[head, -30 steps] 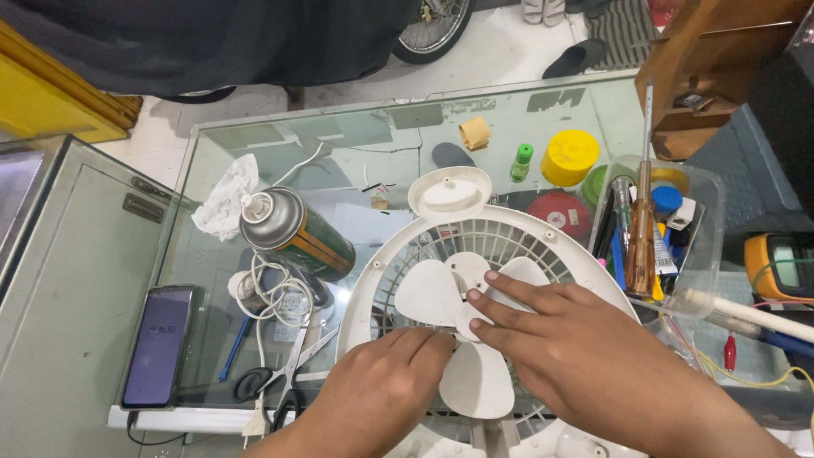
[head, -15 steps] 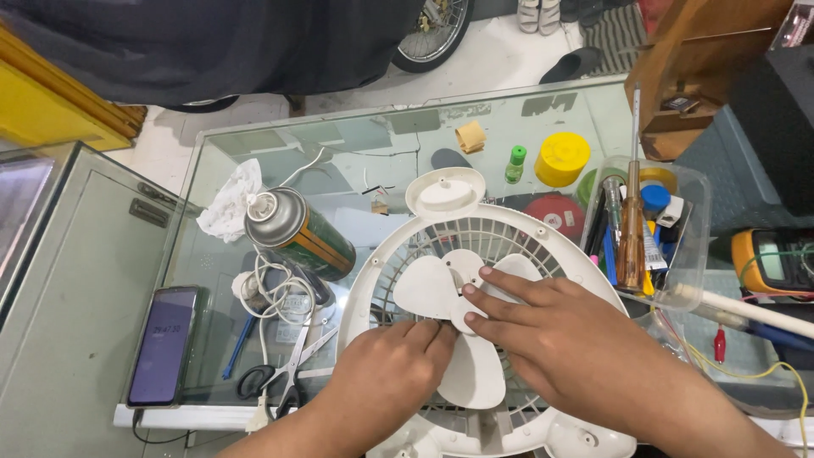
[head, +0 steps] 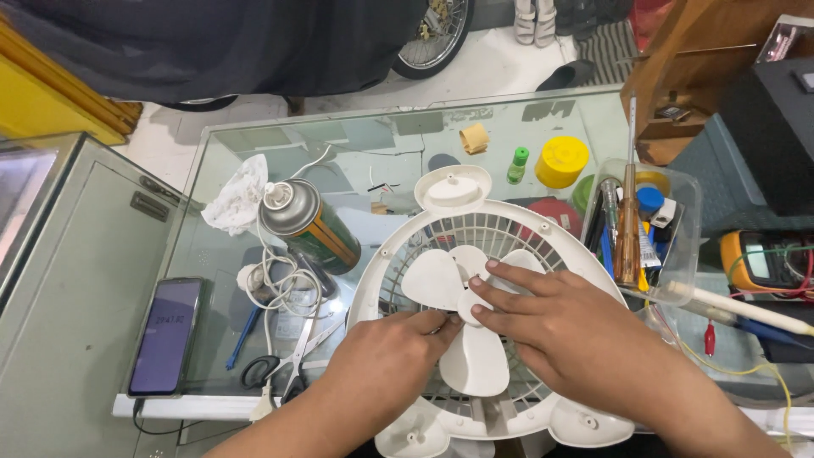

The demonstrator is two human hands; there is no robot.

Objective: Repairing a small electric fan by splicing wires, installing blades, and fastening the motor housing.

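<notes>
The round white plastic fan [head: 475, 322] lies flat at the near edge of the glass desk [head: 356, 148]; the left hand [head: 386, 365] pinches at the hub beside a white blade [head: 473, 360]; the right hand [head: 551, 318] rests fingers spread, fingertips [head: 476, 284] pressing the hub; a green spray can [head: 309, 225] lies just left of the fan.

the fan [head: 475, 339] is smooth white plastic with a slight sheen; the surface [head: 356, 144] is glossy glass; the spray can [head: 309, 225] shiny metal.
</notes>
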